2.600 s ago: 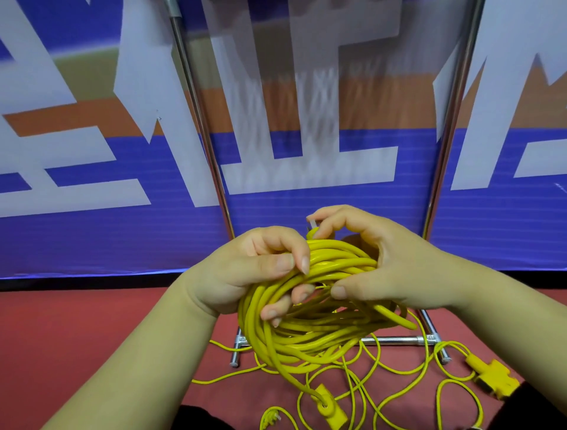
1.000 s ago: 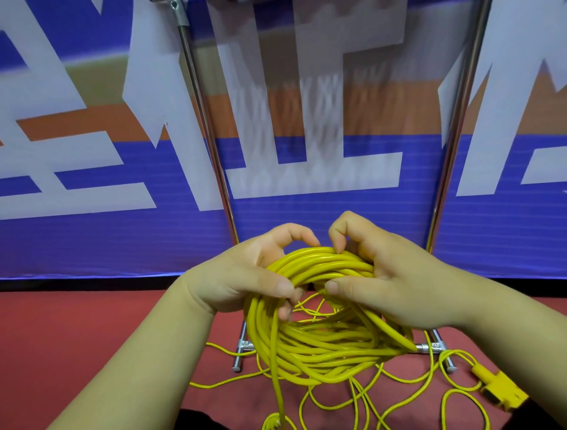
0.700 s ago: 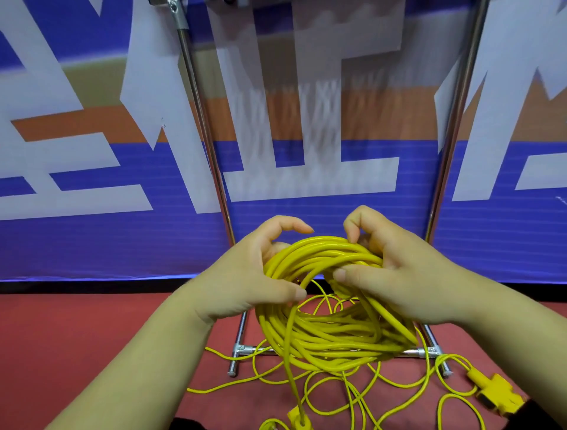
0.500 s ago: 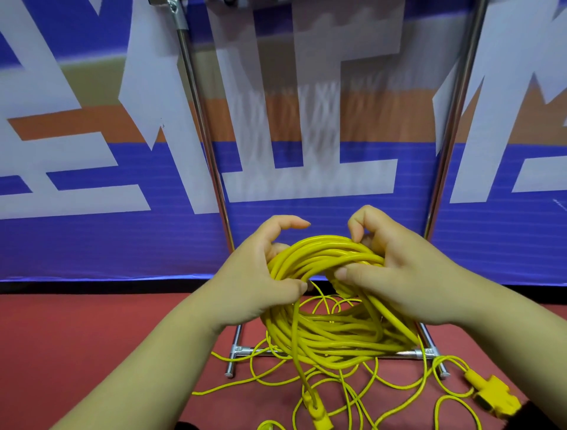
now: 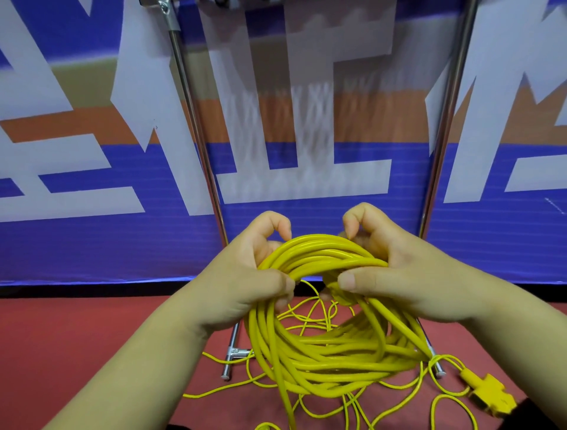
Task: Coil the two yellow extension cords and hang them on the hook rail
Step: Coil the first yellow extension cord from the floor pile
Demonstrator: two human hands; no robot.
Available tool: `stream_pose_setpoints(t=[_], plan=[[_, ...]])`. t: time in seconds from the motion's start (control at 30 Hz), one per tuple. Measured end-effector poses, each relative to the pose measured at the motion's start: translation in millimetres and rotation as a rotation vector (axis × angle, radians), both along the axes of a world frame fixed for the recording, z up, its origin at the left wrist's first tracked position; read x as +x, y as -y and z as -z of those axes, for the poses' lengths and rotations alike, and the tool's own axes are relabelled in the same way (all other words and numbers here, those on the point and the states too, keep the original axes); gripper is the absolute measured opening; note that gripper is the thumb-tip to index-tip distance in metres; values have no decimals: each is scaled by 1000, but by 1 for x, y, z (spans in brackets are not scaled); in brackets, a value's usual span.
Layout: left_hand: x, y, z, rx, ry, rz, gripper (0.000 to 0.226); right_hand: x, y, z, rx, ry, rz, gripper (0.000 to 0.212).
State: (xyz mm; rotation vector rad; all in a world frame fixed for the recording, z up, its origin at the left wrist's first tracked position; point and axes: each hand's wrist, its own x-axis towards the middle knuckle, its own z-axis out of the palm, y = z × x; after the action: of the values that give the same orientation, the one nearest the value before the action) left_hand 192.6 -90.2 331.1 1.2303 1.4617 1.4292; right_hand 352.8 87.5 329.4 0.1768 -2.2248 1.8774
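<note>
A thick coil of yellow extension cord (image 5: 325,356) hangs in front of me, several loops deep. My left hand (image 5: 245,276) grips the coil's top on the left, thumb over the loops. My right hand (image 5: 395,270) grips the top on the right, thumb pressed on the strands. One loose end of the coil drops down past the bottom edge. A second, thinner yellow cord (image 5: 310,396) lies uncoiled on the red floor below, with its yellow socket block (image 5: 491,396) at the lower right. The rack's top bar (image 5: 214,2) shows only at the upper edge; hooks are not visible.
A chrome rack stands just ahead, with a left upright (image 5: 196,132), a right upright (image 5: 445,116) and feet (image 5: 230,359) on the red floor (image 5: 61,337). Behind it is a blue, orange and white banner (image 5: 306,168).
Both hands have shifted their hold along the coil's top and drawn slightly closer together. The hanging yellow end piece seen below the coil earlier has dropped out of view.
</note>
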Motion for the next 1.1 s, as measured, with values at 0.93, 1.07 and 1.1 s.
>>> stream_pose_setpoints(t=[0.93,1.07,1.1], plan=[[13,-18,35,101,-637,-562,84,-3,13,-11,-164,-47,344,38],[4,-17,40,52,-417,-476,90,-2,5,-13,-225,-90,386,41],[1,-18,42,46,-364,-436,89,-1,3,-13,-247,-100,396,41]])
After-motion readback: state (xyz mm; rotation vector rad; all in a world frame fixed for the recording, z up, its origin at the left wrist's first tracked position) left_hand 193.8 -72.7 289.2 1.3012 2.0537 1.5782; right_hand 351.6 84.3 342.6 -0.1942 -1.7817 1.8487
